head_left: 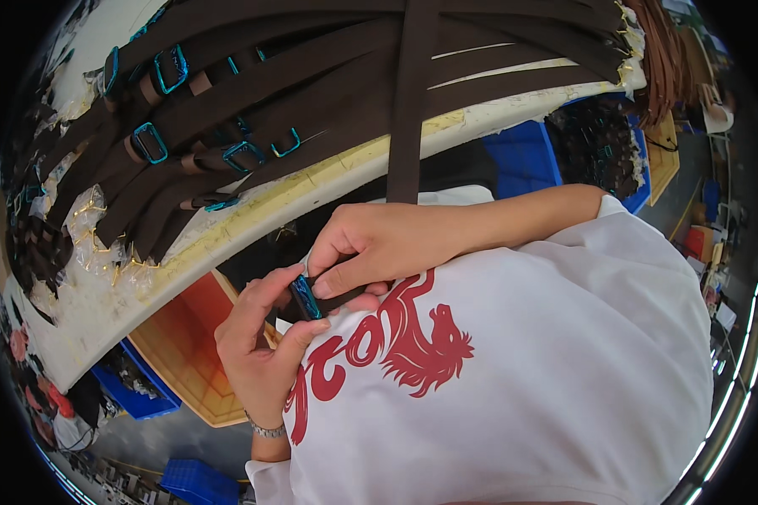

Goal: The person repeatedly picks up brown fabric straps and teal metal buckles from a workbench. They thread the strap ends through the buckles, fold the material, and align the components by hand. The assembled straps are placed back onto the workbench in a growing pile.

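My left hand (pixel 257 341), with a metal watch on the wrist, grips a shiny blue-and-black belt buckle (pixel 306 297) between thumb and fingers, close to my shirt. Bent over from the other side, my right hand (pixel 370 248) pinches dark strap at the buckle with thumb and forefinger. Its remaining fingers curl under and are partly hidden. One long dark brown strap (pixel 408 101) runs down across the table edge and goes behind my right hand; whether it joins this buckle is hidden.
Many dark brown belts (pixel 312 93) lie fanned on the pale worktable (pixel 337 181), several with blue buckles (pixel 150 143) and plastic-wrapped ends. Below its edge stand a yellow crate (pixel 181 353) and blue bins (pixel 526 160). Brown straps (pixel 653 59) hang at the far right.
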